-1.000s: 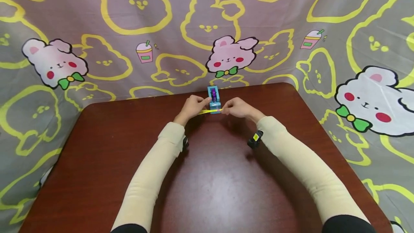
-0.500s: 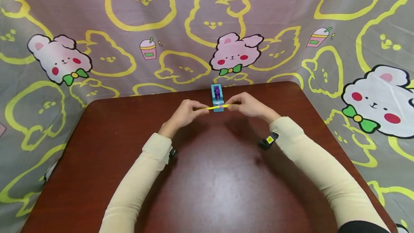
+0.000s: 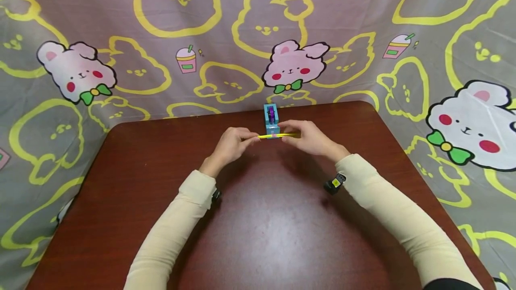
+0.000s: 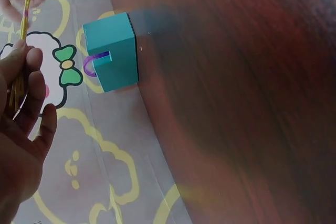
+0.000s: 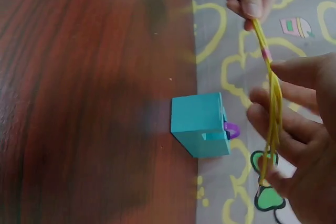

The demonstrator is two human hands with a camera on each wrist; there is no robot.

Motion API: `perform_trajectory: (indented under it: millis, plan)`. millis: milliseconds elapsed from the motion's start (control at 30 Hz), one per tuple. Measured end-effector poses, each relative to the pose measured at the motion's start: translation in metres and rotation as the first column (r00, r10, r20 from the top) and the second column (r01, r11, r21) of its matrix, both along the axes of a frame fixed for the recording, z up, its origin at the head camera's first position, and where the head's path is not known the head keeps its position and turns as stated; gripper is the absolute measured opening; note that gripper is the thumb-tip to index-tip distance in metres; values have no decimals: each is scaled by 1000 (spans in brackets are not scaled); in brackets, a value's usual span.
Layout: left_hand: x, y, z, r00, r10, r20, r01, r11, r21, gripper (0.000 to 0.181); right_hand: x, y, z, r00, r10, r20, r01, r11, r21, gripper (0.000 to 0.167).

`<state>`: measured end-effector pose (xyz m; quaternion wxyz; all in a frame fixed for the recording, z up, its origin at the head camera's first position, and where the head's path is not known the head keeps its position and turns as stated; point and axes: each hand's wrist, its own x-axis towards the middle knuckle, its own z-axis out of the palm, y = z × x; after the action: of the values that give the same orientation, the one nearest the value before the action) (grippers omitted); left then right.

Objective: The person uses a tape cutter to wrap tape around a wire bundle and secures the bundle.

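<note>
A bundle of thin yellow strands [image 5: 275, 103], with a pink band around its middle, stretches between the two hands. My left hand [image 3: 231, 145] pinches one end of it between thumb and fingers; in the left wrist view, strands run down into the left palm [image 4: 18, 166]. My right hand [image 3: 310, 138] is around the other end, thumb on one side and fingers spread apart on the other. In the right wrist view, the loose strands pass in front of those right fingers [image 5: 291, 129]. Just behind the bundle stands a teal tape dispenser [image 3: 268, 120] with a purple wheel.
The dark red-brown wooden table [image 3: 161, 191] runs back to a cloth curtain [image 3: 225, 21] printed with cartoon rabbits. The dispenser sits near the table's back edge. A black wrist camera [image 3: 334, 183] is strapped to the right wrist.
Earlier the hands were beside the dispenser; then both moved slightly apart, drawing the bundle out. Over the last half second the right thumb and index finger have spread from their pinch.
</note>
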<state>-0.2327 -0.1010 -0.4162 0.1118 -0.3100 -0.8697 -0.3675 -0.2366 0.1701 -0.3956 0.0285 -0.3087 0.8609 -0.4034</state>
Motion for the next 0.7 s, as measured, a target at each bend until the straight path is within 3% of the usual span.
perform_trajectory:
  millis: [67,167,267,333,467,700]
  plan:
    - [0,0,0,1000,-3,-12,3,1000,3,13,2,-3,-2,993,44,-110,-44,999,-1,38]
    - [1,0,-1,1000,-10,-26,10,1000,4,14,5,-8,-4,960,91,-265,-89,996,19,32]
    - [2,0,-1,999,-18,-48,18,1000,1,13,6,-12,-7,934,99,-345,-92,995,38,24]
    - [2,0,-1,998,-23,-66,23,1000,0,12,6,-14,-7,932,88,-352,-77,996,47,23]
    - [3,0,-1,996,-27,-80,27,1000,-1,12,6,-17,-6,949,69,-307,-50,996,71,21]
    - [4,-3,0,996,-49,-77,49,999,0,11,1,-19,0,987,105,-125,-92,990,104,15]
